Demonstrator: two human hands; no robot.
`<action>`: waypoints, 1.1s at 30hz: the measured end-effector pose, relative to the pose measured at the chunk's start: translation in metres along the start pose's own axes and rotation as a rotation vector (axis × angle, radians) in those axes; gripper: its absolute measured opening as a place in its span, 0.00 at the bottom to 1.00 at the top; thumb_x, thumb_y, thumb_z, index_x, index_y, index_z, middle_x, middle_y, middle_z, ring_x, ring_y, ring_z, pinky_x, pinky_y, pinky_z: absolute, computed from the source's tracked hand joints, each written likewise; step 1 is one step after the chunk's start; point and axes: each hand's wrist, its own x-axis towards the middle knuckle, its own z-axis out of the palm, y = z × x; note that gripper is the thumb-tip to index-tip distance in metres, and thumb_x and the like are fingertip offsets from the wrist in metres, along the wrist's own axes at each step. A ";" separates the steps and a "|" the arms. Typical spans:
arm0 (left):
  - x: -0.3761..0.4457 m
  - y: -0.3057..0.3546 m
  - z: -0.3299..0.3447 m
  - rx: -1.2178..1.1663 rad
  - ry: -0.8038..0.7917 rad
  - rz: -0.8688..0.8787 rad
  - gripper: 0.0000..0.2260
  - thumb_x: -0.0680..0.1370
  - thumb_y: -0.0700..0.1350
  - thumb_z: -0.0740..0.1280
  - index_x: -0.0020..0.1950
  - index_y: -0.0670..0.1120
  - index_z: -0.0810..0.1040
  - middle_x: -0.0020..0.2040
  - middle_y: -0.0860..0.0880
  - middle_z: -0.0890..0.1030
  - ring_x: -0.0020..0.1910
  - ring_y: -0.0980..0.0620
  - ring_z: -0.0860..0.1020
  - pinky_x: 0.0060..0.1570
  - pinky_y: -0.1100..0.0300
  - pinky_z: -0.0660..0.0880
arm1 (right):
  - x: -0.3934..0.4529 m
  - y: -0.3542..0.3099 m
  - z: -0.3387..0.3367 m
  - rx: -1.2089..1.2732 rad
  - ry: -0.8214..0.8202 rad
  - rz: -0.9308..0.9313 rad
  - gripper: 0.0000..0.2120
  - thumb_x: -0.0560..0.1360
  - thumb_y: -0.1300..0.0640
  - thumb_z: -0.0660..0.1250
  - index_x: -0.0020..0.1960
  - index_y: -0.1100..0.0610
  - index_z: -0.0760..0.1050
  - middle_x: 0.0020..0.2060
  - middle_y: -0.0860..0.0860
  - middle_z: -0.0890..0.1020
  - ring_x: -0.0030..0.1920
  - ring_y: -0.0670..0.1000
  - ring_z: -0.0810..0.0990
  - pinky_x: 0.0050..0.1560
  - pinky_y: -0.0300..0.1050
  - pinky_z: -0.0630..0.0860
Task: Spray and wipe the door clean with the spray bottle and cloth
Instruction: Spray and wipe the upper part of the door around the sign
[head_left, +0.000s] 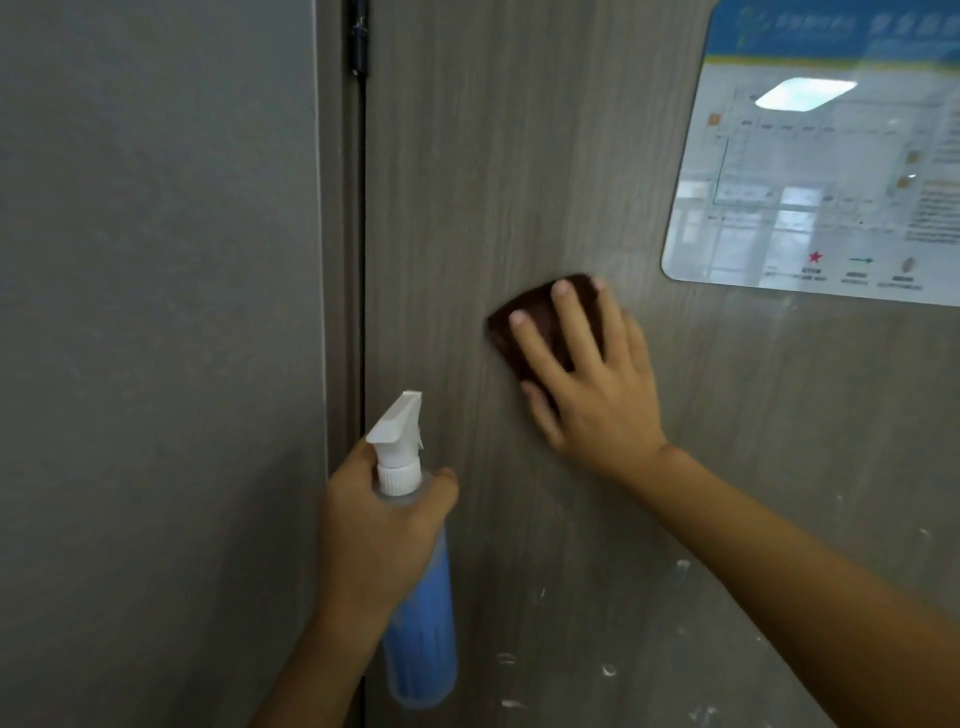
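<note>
1. A grey-brown wood-grain door fills the middle and right of the view, seen from close up.
2. A dark brown cloth lies flat against the door, under the fingers of the right hand.
3. The right hand's fingers are straight and spread, pressing the cloth to the door; the cloth shows between them and beyond the fingertips on the upper left side.
4. The left hand is below and to the left of the right hand's fingers, its fingers and thumb curled around the neck of a spray bottle.
5. The bottle is clear with blue liquid in its lower part and hangs below the left hand's fingers; its white trigger head rises above them, nozzle pointing up towards the door.
6. White specks and smears mark the door below and right of the left hand's fingers.
7. A glossy laminated sign with a blue header is on the door above and right of the right hand's fingertips; its text is too blurred to read.
8. Left of the left hand's fingers, a dark gap runs up the door's edge to a black hinge, with a plain grey wall beyond.
</note>
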 end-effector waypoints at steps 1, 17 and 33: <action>0.000 -0.001 -0.001 0.000 0.010 -0.011 0.12 0.65 0.54 0.74 0.38 0.48 0.76 0.32 0.48 0.81 0.30 0.51 0.81 0.32 0.64 0.78 | -0.006 -0.008 0.003 0.007 -0.026 -0.032 0.30 0.82 0.44 0.62 0.82 0.50 0.62 0.80 0.64 0.60 0.78 0.73 0.57 0.72 0.69 0.62; -0.008 -0.015 -0.031 0.098 0.087 -0.058 0.10 0.62 0.57 0.72 0.38 0.56 0.77 0.31 0.52 0.80 0.28 0.57 0.79 0.30 0.62 0.75 | 0.035 -0.073 0.028 0.067 -0.001 0.037 0.24 0.81 0.47 0.65 0.75 0.54 0.73 0.76 0.63 0.69 0.75 0.70 0.65 0.68 0.64 0.66; -0.018 -0.011 -0.049 0.160 0.098 -0.058 0.09 0.64 0.50 0.75 0.41 0.58 0.78 0.32 0.52 0.81 0.29 0.55 0.80 0.32 0.52 0.79 | 0.074 -0.097 0.034 0.264 -0.005 -0.003 0.20 0.81 0.41 0.65 0.63 0.54 0.80 0.73 0.61 0.72 0.72 0.65 0.69 0.64 0.58 0.69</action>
